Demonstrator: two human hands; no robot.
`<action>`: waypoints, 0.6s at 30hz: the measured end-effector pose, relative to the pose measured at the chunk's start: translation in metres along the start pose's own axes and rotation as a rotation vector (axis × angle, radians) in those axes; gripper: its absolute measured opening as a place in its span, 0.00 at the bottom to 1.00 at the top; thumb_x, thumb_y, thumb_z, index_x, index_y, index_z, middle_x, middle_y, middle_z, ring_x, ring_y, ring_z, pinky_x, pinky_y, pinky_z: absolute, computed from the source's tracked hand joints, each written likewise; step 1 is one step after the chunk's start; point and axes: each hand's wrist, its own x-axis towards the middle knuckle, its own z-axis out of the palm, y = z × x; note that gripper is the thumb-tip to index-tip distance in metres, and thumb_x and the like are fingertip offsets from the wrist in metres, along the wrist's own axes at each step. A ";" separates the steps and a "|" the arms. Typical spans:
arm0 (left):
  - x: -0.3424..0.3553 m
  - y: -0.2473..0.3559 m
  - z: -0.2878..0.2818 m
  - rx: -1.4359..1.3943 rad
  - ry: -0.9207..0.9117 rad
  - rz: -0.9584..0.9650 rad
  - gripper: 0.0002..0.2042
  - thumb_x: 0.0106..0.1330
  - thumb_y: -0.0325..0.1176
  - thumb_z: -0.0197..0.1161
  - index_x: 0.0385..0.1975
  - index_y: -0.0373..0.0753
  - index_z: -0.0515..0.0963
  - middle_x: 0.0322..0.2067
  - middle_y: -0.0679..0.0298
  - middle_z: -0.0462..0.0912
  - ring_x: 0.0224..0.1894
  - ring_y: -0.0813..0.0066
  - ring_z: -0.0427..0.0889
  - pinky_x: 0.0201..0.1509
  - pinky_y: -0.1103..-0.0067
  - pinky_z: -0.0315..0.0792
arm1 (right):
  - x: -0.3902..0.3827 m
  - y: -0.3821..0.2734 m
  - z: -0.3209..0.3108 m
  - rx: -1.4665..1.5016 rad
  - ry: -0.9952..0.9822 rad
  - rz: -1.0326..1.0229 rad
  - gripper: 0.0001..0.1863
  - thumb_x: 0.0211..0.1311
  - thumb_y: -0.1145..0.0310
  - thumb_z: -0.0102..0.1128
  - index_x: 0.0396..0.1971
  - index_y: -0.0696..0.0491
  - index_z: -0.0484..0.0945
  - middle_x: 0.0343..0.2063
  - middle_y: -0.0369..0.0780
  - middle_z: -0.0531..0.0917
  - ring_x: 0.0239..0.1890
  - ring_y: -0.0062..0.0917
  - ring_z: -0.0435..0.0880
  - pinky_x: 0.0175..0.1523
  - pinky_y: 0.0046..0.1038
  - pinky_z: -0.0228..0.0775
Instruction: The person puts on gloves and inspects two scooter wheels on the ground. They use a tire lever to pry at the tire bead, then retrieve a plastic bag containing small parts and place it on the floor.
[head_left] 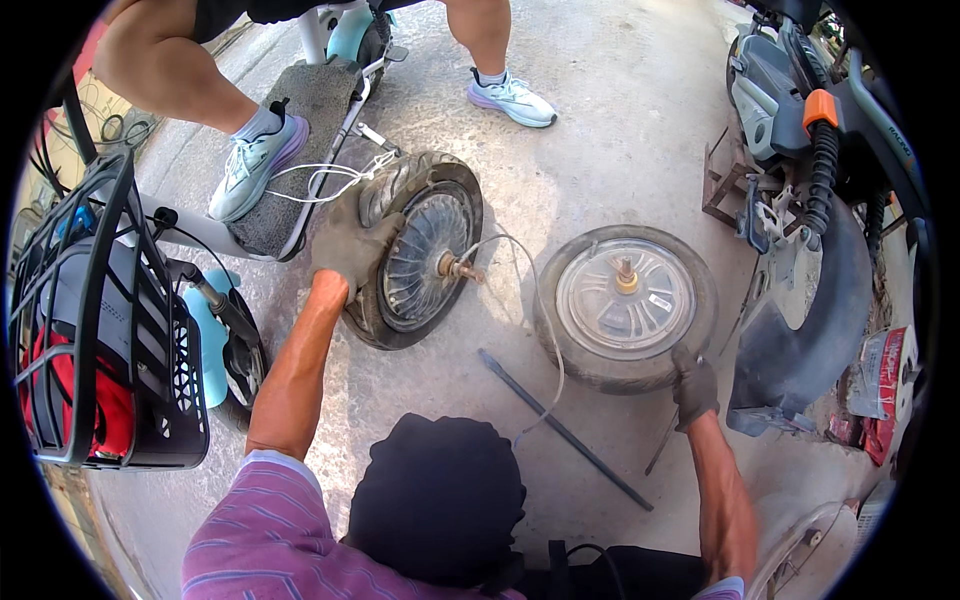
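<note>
Two wheels on the concrete floor [600, 130]: left hand [345, 245] clamped on upright wheel [420, 262], right hand [694, 385] clamped on flat wheel [625, 305]. Basket [90, 330] holds red bag [70, 395], partly hidden.

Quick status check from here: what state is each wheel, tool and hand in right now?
Left hand: gloved, gripping the tilted wheel's tyre.
Tilted wheel: off the scooter, propped on edge, cable trailing from its axle.
Right hand: gloved, on the flat wheel's tyre edge.
Flat wheel: lying flat on the concrete, axle up.
Long bar: lying loose on the ground, untouched.
Scooter deck: a bystander's shoe resting on it.
</note>
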 end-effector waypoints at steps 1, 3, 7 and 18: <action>-0.005 0.006 -0.005 -0.039 -0.040 -0.006 0.41 0.61 0.56 0.69 0.70 0.38 0.68 0.61 0.42 0.78 0.63 0.43 0.78 0.68 0.61 0.71 | -0.002 -0.001 -0.002 -0.070 0.024 -0.049 0.30 0.61 0.47 0.73 0.47 0.59 0.79 0.24 0.35 0.78 0.17 0.19 0.72 0.21 0.25 0.64; -0.014 0.015 -0.014 -0.114 -0.101 -0.019 0.43 0.60 0.59 0.69 0.72 0.40 0.66 0.65 0.43 0.75 0.68 0.45 0.74 0.71 0.61 0.68 | 0.000 -0.009 -0.002 -0.205 0.064 -0.163 0.35 0.60 0.48 0.73 0.53 0.64 0.78 0.28 0.39 0.83 0.19 0.22 0.76 0.23 0.27 0.68; -0.032 0.006 -0.015 -0.097 -0.027 0.068 0.42 0.59 0.53 0.73 0.71 0.40 0.66 0.65 0.44 0.75 0.68 0.43 0.73 0.71 0.60 0.67 | 0.013 -0.084 0.015 -0.349 0.107 -0.343 0.45 0.58 0.45 0.74 0.62 0.68 0.73 0.39 0.46 0.87 0.26 0.26 0.82 0.29 0.28 0.74; -0.053 0.032 -0.028 -0.151 -0.140 0.040 0.43 0.55 0.42 0.78 0.72 0.41 0.67 0.66 0.47 0.74 0.68 0.47 0.74 0.72 0.62 0.67 | 0.056 -0.204 0.070 0.400 -0.320 -0.364 0.33 0.68 0.65 0.69 0.70 0.56 0.70 0.19 0.27 0.73 0.11 0.10 0.57 0.17 0.17 0.46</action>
